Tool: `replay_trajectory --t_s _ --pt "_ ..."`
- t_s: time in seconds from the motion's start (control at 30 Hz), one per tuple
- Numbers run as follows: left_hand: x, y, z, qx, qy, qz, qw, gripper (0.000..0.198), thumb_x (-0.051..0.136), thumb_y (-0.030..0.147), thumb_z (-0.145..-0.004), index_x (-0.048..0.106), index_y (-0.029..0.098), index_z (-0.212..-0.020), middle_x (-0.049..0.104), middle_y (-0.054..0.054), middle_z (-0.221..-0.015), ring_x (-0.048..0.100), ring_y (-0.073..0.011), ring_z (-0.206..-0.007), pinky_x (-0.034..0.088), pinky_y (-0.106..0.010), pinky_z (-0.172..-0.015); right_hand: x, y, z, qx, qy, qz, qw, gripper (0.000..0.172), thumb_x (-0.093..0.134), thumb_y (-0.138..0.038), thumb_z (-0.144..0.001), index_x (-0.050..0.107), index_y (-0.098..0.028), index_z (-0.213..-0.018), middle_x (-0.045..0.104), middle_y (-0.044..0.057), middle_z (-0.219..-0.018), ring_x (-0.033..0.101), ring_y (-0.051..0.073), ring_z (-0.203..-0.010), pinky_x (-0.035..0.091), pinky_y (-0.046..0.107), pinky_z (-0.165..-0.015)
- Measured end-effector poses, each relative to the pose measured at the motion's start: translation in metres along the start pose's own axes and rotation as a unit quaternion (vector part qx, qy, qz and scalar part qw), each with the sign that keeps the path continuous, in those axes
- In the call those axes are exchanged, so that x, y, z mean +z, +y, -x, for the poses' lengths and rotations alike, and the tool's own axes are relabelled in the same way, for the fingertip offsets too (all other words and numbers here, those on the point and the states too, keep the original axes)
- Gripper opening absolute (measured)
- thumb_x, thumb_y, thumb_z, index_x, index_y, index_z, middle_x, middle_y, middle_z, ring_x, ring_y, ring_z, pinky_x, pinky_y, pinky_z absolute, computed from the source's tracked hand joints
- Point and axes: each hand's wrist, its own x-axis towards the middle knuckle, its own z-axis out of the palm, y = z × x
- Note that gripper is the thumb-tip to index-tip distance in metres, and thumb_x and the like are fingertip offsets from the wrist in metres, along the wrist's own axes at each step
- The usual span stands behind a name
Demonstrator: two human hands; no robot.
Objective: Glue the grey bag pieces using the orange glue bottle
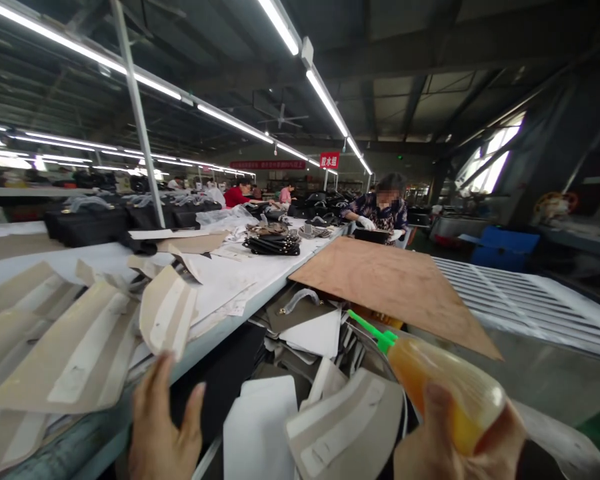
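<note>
Head view, looking forward and down along a long factory desk (pixel 105 257). Two hands show, both cut off by the bottom edge. At about 5 o'clock, the right hand (pixel 460 443) is clenched around one plastic squeeze bottle (pixel 445 390) of amber liquid. Its green nozzle points toward 10 o'clock, and the fingers hide the bottle's lower end. At about 7 o'clock, the left hand (pixel 163 427) is released, fingers spread and holding nothing, just beside the desk's edge.

Beige panels with white strips (pixel 75 347) lie at 8 o'clock, at least five on the desk, overlapping too much for an exact count. One more panel (pixel 345 427) sits between the hands, among a jumble of pieces that is hard to make out. One plywood board (pixel 395 293) lies at 4 o'clock, above the bottle. One stack of black handbags (pixel 273 241) rests near the centre. At 3 o'clock, a co-worker (pixel 380 217) wears white gloves; two more people (pixel 237 197) sit farther off, small and indistinct.
</note>
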Motion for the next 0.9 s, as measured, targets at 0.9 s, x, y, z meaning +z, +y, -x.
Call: replay_trajectory --t_s 0.9 --pt "0.065 0.085 0.040 0.030 -0.489 0.020 0.872 0.037 0.043 0.022 -0.084 0.066 0.018 -0.113 0.076 -0.009 -0.090 0.070 -0.0252 -0.084 0.050 -0.031 -0.073 -0.003 0.000 -0.007 -0.005 -0.007 -0.020 1.000 0.065 0.086 -0.046 -0.055 0.068 -0.017 -0.111 0.063 0.001 -0.090 0.058 0.014 -0.079 0.047 0.018 -0.065"
